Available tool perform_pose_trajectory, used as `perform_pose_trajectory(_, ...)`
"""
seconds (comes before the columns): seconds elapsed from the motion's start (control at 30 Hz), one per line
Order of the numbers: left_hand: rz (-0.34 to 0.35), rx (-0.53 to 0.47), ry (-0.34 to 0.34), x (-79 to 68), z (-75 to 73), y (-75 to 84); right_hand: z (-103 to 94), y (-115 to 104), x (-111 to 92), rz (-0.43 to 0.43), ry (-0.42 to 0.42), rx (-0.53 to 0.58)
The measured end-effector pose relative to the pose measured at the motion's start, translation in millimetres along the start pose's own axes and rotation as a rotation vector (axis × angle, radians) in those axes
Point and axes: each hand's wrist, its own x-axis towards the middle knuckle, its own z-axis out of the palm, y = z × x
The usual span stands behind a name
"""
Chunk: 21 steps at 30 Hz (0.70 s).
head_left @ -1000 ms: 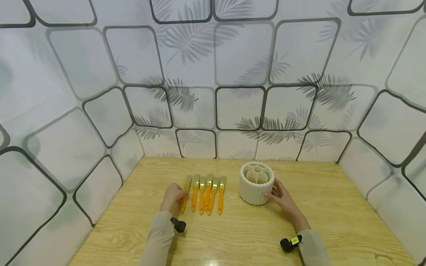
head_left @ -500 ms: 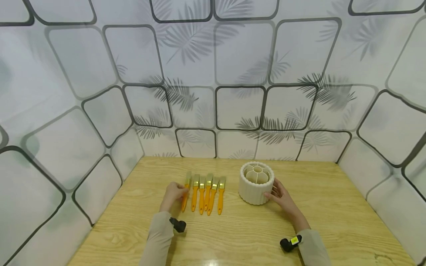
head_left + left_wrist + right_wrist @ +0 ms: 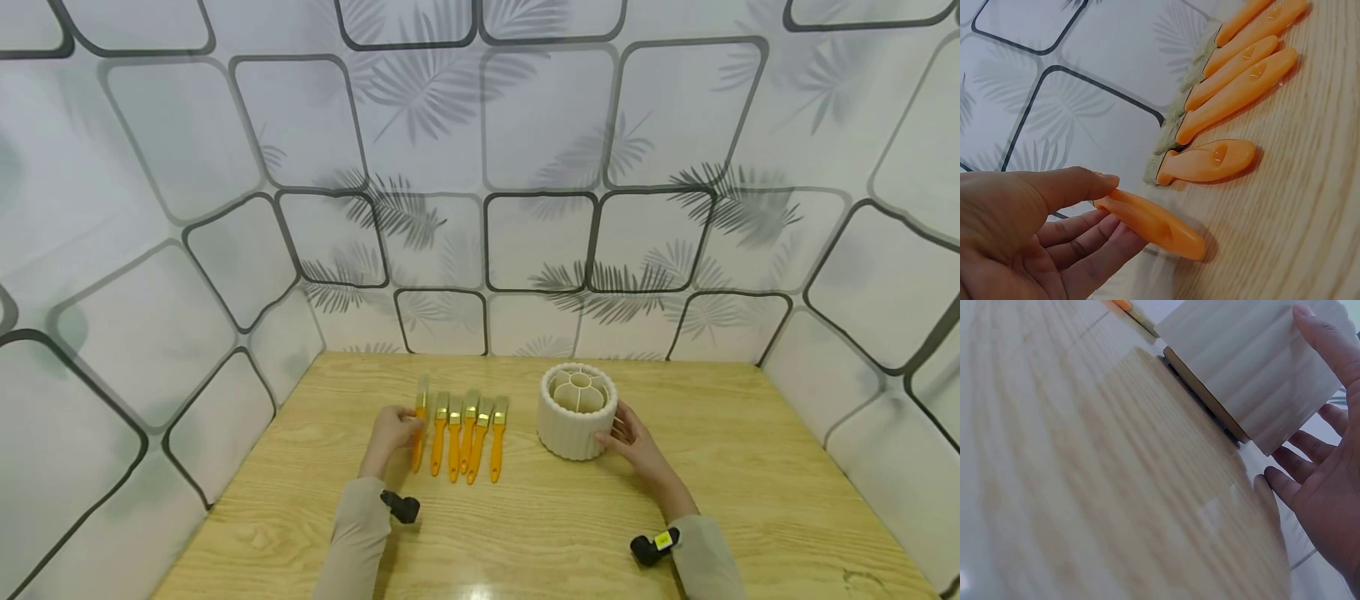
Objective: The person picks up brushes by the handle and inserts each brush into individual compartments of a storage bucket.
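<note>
My left hand [image 3: 390,432] pinches a paintbrush [image 3: 1159,226] between thumb and fingertips, near the top of its orange handle. The bristles of this brush [image 3: 422,392] point to the back wall, and its handle end hangs just over the table. To its right, several more paintbrushes [image 3: 454,450] with orange handles and pale bristles lie side by side. Farther right stands a round, cream desk organizer [image 3: 572,437] with ribbed sides and petal-shaped compartments. My right hand [image 3: 636,446] holds its right side, thumb in front and fingers behind; the right wrist view shows a thin dark base below it.
Both hands work over a light wood-grain table [image 3: 525,542]. Patterned cloth walls [image 3: 540,242] close in the back and both sides. A black wrist camera [image 3: 402,507] sits on the left sleeve, another wrist camera [image 3: 651,550] on the right one.
The paintbrush in my left hand has moved slightly away from me and turned more upright in the head view. My right hand and the organizer have stayed in place.
</note>
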Motion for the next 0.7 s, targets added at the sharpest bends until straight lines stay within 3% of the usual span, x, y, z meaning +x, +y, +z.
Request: perform_pose_trajectory(0.7,0.079,-0.134,0.047,1.5,3.4,1.5,1.6,-1.9,0.6,-0.006,0.017,0.008)
